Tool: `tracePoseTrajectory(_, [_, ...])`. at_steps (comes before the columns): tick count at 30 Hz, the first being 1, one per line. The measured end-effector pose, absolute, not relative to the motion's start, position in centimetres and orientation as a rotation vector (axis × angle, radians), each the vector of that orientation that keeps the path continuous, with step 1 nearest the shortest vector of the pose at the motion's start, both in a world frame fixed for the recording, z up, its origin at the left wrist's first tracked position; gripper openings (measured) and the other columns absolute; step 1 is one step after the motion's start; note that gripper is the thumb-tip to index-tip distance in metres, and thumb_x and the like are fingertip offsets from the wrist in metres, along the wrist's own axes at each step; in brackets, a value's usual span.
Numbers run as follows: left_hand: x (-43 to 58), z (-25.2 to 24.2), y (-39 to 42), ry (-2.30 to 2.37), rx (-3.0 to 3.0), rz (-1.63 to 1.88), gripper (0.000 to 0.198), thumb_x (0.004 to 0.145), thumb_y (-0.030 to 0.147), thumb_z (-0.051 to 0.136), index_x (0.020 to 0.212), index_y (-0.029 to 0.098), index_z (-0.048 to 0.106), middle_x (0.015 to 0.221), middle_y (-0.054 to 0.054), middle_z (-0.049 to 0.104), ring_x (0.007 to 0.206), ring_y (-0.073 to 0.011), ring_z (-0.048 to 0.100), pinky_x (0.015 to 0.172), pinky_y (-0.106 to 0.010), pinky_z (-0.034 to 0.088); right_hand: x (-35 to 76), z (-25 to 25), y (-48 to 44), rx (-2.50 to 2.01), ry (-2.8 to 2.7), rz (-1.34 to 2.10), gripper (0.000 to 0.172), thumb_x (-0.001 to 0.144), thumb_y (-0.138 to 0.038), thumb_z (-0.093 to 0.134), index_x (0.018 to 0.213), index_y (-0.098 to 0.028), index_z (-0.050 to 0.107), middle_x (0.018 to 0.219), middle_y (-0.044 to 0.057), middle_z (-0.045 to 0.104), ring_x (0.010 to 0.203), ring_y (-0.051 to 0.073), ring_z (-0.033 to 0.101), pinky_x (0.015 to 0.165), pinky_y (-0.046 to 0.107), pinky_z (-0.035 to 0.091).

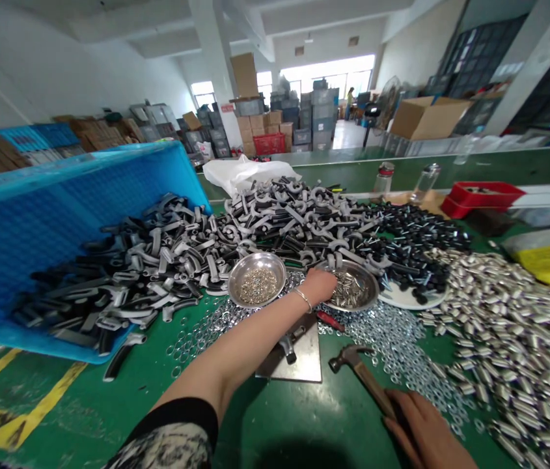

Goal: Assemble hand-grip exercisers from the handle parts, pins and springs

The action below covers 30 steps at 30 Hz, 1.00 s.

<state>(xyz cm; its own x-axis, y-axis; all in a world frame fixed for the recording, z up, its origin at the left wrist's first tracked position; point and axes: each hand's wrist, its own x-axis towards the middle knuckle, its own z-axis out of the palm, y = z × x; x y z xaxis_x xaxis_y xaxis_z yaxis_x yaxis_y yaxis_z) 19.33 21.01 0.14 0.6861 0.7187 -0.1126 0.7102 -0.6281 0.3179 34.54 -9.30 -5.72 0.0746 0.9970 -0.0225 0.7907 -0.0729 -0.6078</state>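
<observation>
While cartons (260, 124) stack behind, parts (299, 215) cover the table (304, 417).

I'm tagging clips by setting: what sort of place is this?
Probably a factory assembly bench: heaps of grey handles and metal sleeves on the green table, the right hand on a hammer, stacked cartons behind.

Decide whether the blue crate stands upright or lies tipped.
Tipped: the blue crate lies on its side, handles spilling from its open mouth.

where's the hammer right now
In the head view the hammer lies low right of centre on the green table, its handle in the right hand, its head between the metal plate and the washers.
</observation>
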Motion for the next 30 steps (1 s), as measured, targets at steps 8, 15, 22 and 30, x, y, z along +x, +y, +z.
tracePoseTrajectory(8, [15.2,1.6,16.8,1.121,2.292,0.502,0.021,0.095,0.021,0.045,0.109,0.014,0.059,0.096,-0.006,0.071,0.084,-0.016,0.066,0.077,-0.028,0.05,31.4,-4.5,-5.8,-1.718,-1.362,1.261,0.047,0.087,-0.054,0.056,0.119,-0.019,0.055,0.097,0.009,0.07,0.086,0.026,0.069,0.077,0.038,0.056])
tracePoseTrajectory(15, [3.6,0.3,10.6,1.184,1.861,0.634,0.012,0.088,0.029,0.061,0.092,0.018,0.065,0.078,0.0,0.067,0.068,-0.0154,0.062,0.068,-0.028,0.047,30.6,-4.7,-5.4,-1.572,-0.912,1.721,0.055,0.084,-0.062,0.06,0.12,-0.022,0.049,0.059,-0.009,0.049,0.035,0.008,0.038,0.036,0.022,0.029])
tracePoseTrajectory(22, [2.9,-2.3,10.5,1.406,2.051,0.571,0.024,0.089,0.038,0.062,0.076,0.017,0.063,0.079,-0.003,0.064,0.076,-0.0185,0.059,0.069,-0.029,0.041,29.3,-2.7,-4.8,-1.674,-1.065,1.481,0.058,0.084,-0.062,0.061,0.125,-0.023,0.049,0.062,-0.006,0.051,0.046,0.014,0.048,0.042,0.026,0.037])
tracePoseTrajectory(30, [3.7,-3.2,10.5,1.368,2.452,0.446,0.023,0.094,0.035,0.057,0.084,0.015,0.062,0.089,-0.009,0.064,0.087,-0.0239,0.06,0.079,-0.035,0.043,28.7,-1.7,-5.0,-1.726,-1.211,1.412,0.064,0.088,-0.061,0.057,0.138,-0.023,0.043,0.063,-0.003,0.06,0.047,0.018,0.056,0.043,0.029,0.046])
